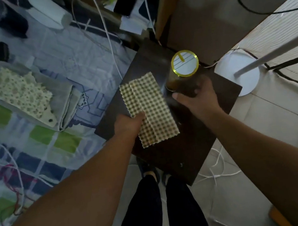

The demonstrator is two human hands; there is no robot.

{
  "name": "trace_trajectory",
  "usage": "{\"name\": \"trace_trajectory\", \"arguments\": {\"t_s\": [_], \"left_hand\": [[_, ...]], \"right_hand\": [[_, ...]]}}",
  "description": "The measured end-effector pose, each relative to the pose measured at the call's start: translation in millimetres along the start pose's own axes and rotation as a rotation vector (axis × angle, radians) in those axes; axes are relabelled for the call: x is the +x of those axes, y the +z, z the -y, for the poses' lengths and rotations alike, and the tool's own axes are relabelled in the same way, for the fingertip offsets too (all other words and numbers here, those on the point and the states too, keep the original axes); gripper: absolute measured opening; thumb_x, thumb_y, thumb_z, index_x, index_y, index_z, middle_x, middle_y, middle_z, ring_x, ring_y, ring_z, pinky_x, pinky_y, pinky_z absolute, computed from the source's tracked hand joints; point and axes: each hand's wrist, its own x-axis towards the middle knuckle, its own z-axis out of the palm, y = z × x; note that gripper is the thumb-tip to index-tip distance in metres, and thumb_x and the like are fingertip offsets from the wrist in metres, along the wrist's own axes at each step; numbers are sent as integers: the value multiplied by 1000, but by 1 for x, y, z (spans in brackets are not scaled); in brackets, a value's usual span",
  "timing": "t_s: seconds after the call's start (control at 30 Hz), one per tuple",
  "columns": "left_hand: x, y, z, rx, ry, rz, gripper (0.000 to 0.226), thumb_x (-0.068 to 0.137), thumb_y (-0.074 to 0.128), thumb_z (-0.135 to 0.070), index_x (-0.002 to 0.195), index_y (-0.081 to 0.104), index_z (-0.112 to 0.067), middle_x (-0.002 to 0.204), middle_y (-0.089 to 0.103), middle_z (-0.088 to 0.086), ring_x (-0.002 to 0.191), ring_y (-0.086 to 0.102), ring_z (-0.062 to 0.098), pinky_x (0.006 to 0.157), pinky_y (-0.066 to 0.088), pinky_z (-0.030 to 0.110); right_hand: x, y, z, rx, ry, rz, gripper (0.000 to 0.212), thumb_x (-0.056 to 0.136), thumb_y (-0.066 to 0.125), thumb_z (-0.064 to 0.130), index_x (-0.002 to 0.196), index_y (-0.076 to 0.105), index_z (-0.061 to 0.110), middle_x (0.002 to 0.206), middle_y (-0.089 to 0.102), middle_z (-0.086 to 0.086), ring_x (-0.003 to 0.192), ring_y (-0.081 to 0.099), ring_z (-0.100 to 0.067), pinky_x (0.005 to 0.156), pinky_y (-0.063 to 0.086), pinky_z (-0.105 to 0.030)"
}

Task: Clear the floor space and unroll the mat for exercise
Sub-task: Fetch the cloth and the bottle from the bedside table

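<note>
On the left, the bed (pixel 47 72) lies crowded with folded cloths (pixel 31 96) and cables (pixel 111 48), hard against a small dark table (pixel 168 157). We stand at the table's near corner. Our left hand (pixel 127 123) pinches the near left edge of a checked waffle cloth (pixel 149 109) lying flat on the tabletop; it looks light and limp, best gathered by an edge or scooped whole. Our right hand (pixel 196 96) is wrapped round a dark jar (pixel 183 83) with a yellow-rimmed lid (pixel 185 63), fingers pressed to its side; likely glass, heavy and breakable, so a full low grip suits. No rolled exercise mat shows in view. To the right, a white lamp base (pixel 238 76) and loose cords (pixel 218 170) clutter the tiled floor (pixel 229 206), leaving scant room.
</note>
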Motion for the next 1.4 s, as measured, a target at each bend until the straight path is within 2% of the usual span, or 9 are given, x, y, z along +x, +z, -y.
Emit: {"name": "trace_trajectory", "arguments": {"t_s": [0.23, 0.4, 0.53, 0.63, 0.83, 1.1, 1.2, 1.3, 1.4], "left_hand": [[16, 27, -9, 28, 15, -188, 91, 65, 78, -54, 133, 41, -5, 133, 50, 16, 113, 58, 31, 90, 55, 49], [18, 50, -21, -71, -88, -249, 87, 65, 79, -49, 129, 38, -8, 130, 53, 14, 110, 59, 33, 90, 54, 50], [23, 53, -22, -12, -127, -165, 56, 76, 67, -40, 121, 54, -10, 121, 62, 11, 104, 62, 30, 90, 54, 43], [23, 49, -22, 5, -72, -139, 42, 82, 60, -34, 117, 60, -10, 118, 64, 11, 101, 63, 28, 92, 54, 44], [2, 25, -18, -531, -50, 84, 22, 84, 61, -15, 105, 64, -14, 107, 68, 9, 99, 66, 27, 91, 54, 45], [-37, -36, 14, -679, -225, 221, 11, 87, 66, -18, 94, 67, -11, 76, 78, 5, 69, 75, 20, 51, 57, 28], [-68, -68, 38, -514, -193, 257, 25, 89, 64, -27, 108, 68, -11, 106, 74, 13, 87, 74, 26, 65, 58, 32], [-113, -105, 66, -260, -113, 244, 35, 91, 60, -30, 124, 61, -16, 115, 67, 3, 90, 64, 15, 71, 50, 25], [-156, -137, 89, -51, -72, 261, 53, 95, 54, -26, 144, 39, -15, 137, 53, 3, 116, 56, 21, 101, 45, 33]], "right_hand": [[32, 26, 4, 116, -152, -108, 86, 54, 89, 44, 118, 32, 49, 102, 48, 47, 97, 47, 29, 75, 43, 2], [42, 33, 3, 121, -188, -161, 81, 57, 90, 39, 126, 46, 32, 111, 55, 27, 95, 47, 31, 75, 37, 8], [48, 34, 1, 86, -228, -161, 82, 58, 89, 38, 129, 51, 24, 120, 59, 11, 93, 45, 33, 75, 34, 10], [51, 34, 0, 67, -226, -160, 80, 58, 89, 40, 128, 53, 24, 117, 58, 14, 90, 44, 35, 73, 33, 11], [48, 30, 7, 13, -198, -145, 72, 59, 86, 41, 123, 55, 26, 92, 57, 32, 84, 51, 30, 69, 38, 8], [-15, 17, 26, -108, -142, -85, 62, 56, 80, 49, 103, 41, 41, 86, 55, 28, 76, 53, 22, 64, 36, -7], [-57, 6, 34, -166, -150, -29, 60, 60, 81, 46, 104, 40, 43, 94, 59, 21, 86, 59, 3, 70, 40, -15], [-106, -5, 40, -223, -148, 0, 60, 61, 80, 45, 109, 44, 43, 98, 60, 18, 89, 57, -4, 71, 40, -17], [-150, -20, 39, -354, -130, 18, 59, 59, 77, 50, 106, 42, 41, 87, 56, 19, 81, 55, -7, 61, 38, -17]]}}
